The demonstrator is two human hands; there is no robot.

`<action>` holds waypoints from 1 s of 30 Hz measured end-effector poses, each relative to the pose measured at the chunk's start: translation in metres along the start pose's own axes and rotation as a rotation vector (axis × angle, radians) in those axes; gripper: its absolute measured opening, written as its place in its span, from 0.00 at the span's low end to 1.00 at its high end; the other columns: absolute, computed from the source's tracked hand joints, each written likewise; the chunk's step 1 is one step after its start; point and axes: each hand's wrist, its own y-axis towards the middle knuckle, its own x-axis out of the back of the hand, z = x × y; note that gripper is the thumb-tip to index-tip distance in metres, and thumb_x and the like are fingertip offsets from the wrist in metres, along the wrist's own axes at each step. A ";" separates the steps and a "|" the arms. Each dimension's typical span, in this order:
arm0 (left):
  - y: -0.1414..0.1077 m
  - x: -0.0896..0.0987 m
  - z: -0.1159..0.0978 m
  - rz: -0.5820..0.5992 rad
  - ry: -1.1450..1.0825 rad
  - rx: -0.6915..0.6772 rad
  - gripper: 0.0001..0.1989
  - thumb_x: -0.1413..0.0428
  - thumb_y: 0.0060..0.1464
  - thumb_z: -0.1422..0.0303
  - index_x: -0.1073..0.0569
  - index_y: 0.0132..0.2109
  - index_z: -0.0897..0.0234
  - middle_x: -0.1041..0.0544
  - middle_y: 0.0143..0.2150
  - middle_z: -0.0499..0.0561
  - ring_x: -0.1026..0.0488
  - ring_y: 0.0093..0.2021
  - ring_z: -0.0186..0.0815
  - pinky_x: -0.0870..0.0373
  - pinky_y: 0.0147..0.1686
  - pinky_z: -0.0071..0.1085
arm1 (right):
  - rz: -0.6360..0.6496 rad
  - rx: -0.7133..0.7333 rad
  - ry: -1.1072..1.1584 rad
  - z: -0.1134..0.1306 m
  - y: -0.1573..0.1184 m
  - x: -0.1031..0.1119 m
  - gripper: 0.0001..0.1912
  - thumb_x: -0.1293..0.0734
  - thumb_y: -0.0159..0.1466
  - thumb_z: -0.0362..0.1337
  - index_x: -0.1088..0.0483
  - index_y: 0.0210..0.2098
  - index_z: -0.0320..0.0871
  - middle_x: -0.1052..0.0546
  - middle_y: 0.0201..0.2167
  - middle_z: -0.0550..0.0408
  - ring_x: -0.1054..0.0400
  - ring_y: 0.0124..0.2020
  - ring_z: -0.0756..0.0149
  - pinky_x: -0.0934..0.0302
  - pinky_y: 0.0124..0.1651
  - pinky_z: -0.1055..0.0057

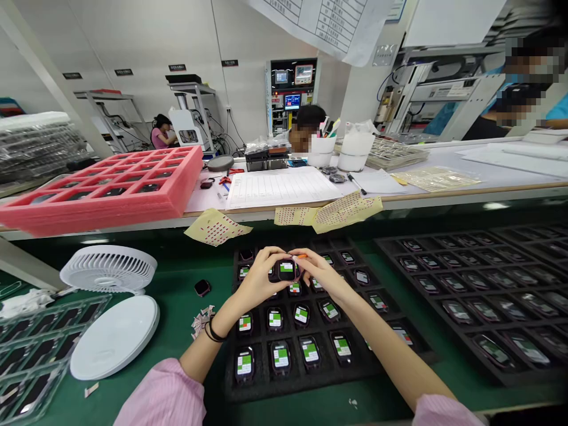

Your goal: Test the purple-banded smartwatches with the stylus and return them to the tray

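My left hand (262,276) grips a small watch (287,270) from its left side, thumb below and fingers above. The watch screen is lit with green and white blocks. At its right edge my right hand (317,269) is closed, with a small orange-tipped item (302,256) between its fingers. Both hands are over a black foam tray (284,389), where several watches lie in compartments, many with green and white screens. Left of the tray, a single dark watch (202,287) lies on the green mat, above a small pile of paper-like pieces (203,321).
A white fan (109,269) stands at the left beside clear trays (57,313). More black foam trays (430,296) of watches lie at right. Above, a shelf edge (248,213) holds a pink foam tray (177,195), papers and white cups. People are beyond the shelf.
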 end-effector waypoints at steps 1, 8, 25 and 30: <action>0.000 -0.002 0.002 -0.002 0.035 -0.025 0.22 0.37 0.50 0.70 0.32 0.52 0.59 0.31 0.52 0.56 0.34 0.55 0.44 0.34 0.54 0.44 | 0.001 0.004 -0.017 -0.001 -0.002 -0.002 0.20 0.33 0.58 0.47 0.32 0.46 0.44 0.30 0.30 0.57 0.36 0.23 0.73 0.44 0.20 0.76; -0.001 -0.005 0.004 -0.027 0.128 -0.073 0.20 0.37 0.48 0.72 0.30 0.49 0.62 0.25 0.48 0.57 0.28 0.48 0.44 0.29 0.47 0.42 | 0.027 0.032 -0.103 0.003 -0.009 -0.007 0.24 0.29 0.54 0.40 0.31 0.50 0.46 0.27 0.34 0.56 0.33 0.32 0.68 0.37 0.32 0.71; -0.001 0.005 -0.011 -0.055 -0.066 -0.210 0.26 0.38 0.45 0.73 0.29 0.54 0.59 0.24 0.53 0.56 0.29 0.55 0.45 0.32 0.53 0.46 | 0.212 -0.089 0.325 0.014 -0.012 0.000 0.23 0.21 0.44 0.38 0.23 0.40 0.43 0.22 0.33 0.55 0.29 0.34 0.68 0.36 0.41 0.71; -0.002 0.003 -0.011 -0.082 -0.066 -0.225 0.26 0.38 0.44 0.73 0.29 0.53 0.59 0.24 0.52 0.56 0.28 0.53 0.45 0.32 0.52 0.45 | 0.249 -0.101 0.313 0.017 -0.016 -0.004 0.27 0.22 0.45 0.38 0.25 0.45 0.44 0.22 0.34 0.54 0.28 0.36 0.65 0.35 0.41 0.68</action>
